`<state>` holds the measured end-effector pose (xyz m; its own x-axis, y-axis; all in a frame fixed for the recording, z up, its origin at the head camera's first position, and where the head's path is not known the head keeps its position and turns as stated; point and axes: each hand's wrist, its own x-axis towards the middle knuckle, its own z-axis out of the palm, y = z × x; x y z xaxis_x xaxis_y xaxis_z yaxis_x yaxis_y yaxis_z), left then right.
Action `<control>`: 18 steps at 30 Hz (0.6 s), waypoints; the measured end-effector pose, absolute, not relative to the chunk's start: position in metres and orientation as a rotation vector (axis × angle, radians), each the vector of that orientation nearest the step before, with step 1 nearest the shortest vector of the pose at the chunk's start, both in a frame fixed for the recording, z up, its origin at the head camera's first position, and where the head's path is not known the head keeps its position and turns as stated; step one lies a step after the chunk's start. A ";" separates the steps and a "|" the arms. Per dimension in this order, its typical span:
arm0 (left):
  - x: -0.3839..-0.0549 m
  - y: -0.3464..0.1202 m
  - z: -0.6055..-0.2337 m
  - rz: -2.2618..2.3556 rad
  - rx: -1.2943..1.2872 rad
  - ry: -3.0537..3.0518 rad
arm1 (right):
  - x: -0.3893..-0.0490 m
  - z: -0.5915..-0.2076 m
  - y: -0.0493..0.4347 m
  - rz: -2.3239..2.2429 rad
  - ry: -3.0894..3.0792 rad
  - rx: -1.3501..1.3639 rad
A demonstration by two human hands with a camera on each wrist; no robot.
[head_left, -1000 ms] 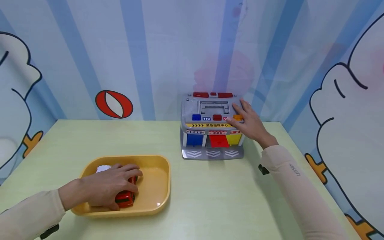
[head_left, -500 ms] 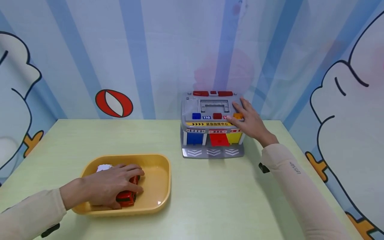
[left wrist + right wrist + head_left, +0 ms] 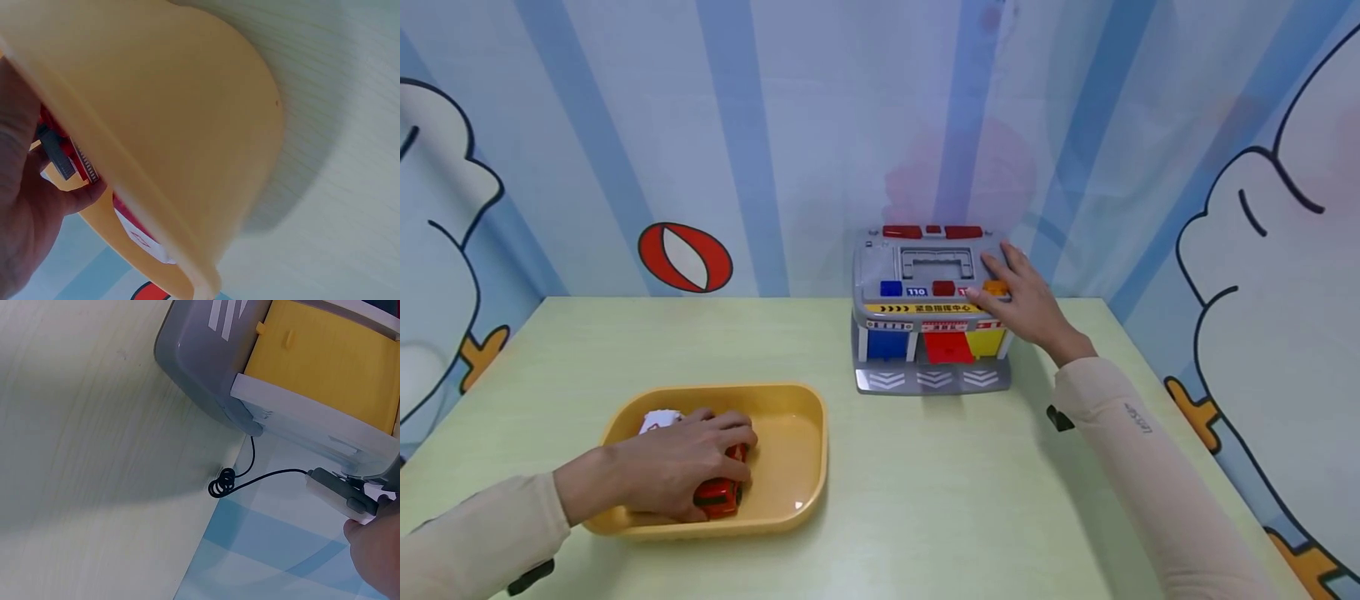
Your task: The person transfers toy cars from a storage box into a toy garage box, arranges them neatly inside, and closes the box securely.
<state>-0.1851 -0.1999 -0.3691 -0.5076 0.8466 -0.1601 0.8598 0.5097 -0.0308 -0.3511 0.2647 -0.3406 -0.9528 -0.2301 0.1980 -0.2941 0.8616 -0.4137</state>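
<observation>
My left hand reaches into the yellow tray with its fingers curled over a red toy car. In the left wrist view, thumb and fingers lie around red and grey parts of the toy car, partly hidden behind the tray wall. My right hand rests on the right side of the roof of a grey toy garage, fingers spread beside the orange button. The garage's middle red door tilts outward; its blue door and yellow door are down.
A white toy vehicle with a red mark lies in the tray behind my left hand. At the garage's right side hangs a small grey-and-white handset on a coiled black cord. A striped curtain stands behind the table.
The red toy car has shifted slightly right in the tray with my left hand, and a little more of the white vehicle shows. My right hand stays on the garage roof.
</observation>
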 end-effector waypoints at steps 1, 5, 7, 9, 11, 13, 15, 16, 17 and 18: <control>-0.185 -0.199 -0.369 -0.162 1.481 2.618 | -0.351 -0.340 0.265 0.678 -2.895 0.408; -0.185 -0.198 -0.370 -0.180 1.488 2.620 | -0.350 -0.339 0.264 0.682 -2.901 0.402; -0.184 -0.198 -0.371 -0.193 1.498 2.623 | -0.349 -0.339 0.264 0.681 -2.903 0.399; -0.184 -0.198 -0.370 -0.203 1.507 2.629 | -0.349 -0.339 0.264 0.682 -2.904 0.397; -0.183 -0.197 -0.369 -0.202 1.520 2.639 | -0.348 -0.339 0.264 0.678 -2.905 0.395; -0.183 -0.197 -0.366 -0.208 1.535 2.655 | -0.348 -0.339 0.264 0.677 -2.906 0.393; -0.182 -0.196 -0.363 -0.212 1.546 2.670 | -0.349 -0.339 0.264 0.678 -2.905 0.390; -0.182 -0.196 -0.361 -0.213 1.547 2.676 | -0.349 -0.339 0.264 0.680 -2.905 0.387; -0.182 -0.196 -0.359 -0.217 1.547 2.681 | -0.349 -0.339 0.264 0.682 -2.905 0.386; -0.181 -0.195 -0.357 -0.219 1.542 2.685 | -0.349 -0.340 0.264 0.683 -2.903 0.386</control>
